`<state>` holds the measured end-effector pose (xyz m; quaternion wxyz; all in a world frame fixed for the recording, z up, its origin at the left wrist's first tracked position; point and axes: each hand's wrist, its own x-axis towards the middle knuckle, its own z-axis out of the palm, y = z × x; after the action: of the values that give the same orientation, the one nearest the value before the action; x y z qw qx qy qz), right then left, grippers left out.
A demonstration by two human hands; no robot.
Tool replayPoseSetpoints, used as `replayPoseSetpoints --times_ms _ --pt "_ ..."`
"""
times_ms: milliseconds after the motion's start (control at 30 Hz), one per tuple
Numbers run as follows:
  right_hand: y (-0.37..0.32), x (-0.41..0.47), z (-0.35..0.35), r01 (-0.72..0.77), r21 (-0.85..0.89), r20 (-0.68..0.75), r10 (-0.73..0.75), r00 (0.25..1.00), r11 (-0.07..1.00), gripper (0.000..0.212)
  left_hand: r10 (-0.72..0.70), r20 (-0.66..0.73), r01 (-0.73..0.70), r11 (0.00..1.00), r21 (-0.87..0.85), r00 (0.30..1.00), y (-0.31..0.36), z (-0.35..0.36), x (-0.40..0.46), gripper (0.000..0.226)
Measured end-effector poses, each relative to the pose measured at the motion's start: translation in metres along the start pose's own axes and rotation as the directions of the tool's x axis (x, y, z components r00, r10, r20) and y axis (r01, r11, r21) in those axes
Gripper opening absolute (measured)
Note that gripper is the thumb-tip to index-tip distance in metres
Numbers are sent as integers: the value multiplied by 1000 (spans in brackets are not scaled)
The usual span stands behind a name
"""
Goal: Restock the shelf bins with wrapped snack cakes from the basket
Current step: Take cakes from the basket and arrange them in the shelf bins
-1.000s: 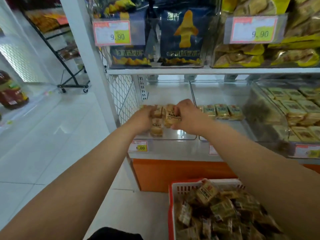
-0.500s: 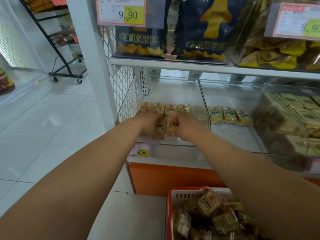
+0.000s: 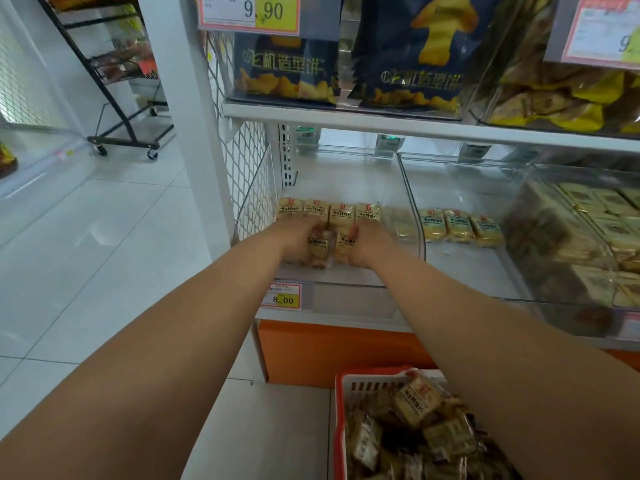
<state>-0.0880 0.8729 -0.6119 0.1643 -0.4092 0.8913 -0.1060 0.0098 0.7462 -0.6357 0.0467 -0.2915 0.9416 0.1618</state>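
Shelf [image 3: 346,121] | clear bin [image 3: 349,284]: cake row [image 3: 329,213] | both hands' fingers grip cakes | basket [image 3: 341,427]: cakes

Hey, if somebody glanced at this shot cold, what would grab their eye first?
Probably the two bare forearms reaching into the leftmost clear bin, where the left hand and right hand hold wrapped snack cakes between them, in front of a row of four. Next, the red basket at bottom right, heaped with more.

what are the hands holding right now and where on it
Both hands grip wrapped snack cakes inside the left clear bin: the left hand by their left side, the right hand by their right side, pressed together.
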Motion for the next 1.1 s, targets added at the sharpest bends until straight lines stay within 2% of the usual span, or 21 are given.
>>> replayPoseSetpoints --times_ms 167,267,333,433,567,733,900,1000,1100 --pt "-1 2 -3 3 106 16 -5 1000 994 35 -93 -9 93 996 12 996 -4 5 4 69" --pt "-5 1 -7 50 67 18 -52 998 996 34 -107 -15 108 994 13 994 -3 4 5 65" --pt "-11 3 -6 81 38 17 -81 997 996 41 -108 -21 109 994 30 994 -2 3 4 63" --pt "-15 4 -3 91 -3 32 -91 995 996 50 -110 17 109 992 57 994 -3 1 2 67" --pt "-9 4 -2 121 -23 58 -120 991 992 38 -81 132 67 992 104 988 -5 -4 -4 80" --pt "-7 4 3 128 -22 38 -127 991 992 52 -31 30 27 992 127 999 -6 -3 -5 71" --pt "-7 -2 -1 134 -2 21 -134 991 991 51 -8 -42 15 987 161 999 -6 0 -4 68" --pt "-8 -2 -3 107 30 54 -109 993 994 46 -30 -39 37 981 191 999 -5 0 -4 66" --pt "-10 -4 -6 50 144 109 -66 992 988 45 -48 18 45 985 167 999 1 1 -5 75"
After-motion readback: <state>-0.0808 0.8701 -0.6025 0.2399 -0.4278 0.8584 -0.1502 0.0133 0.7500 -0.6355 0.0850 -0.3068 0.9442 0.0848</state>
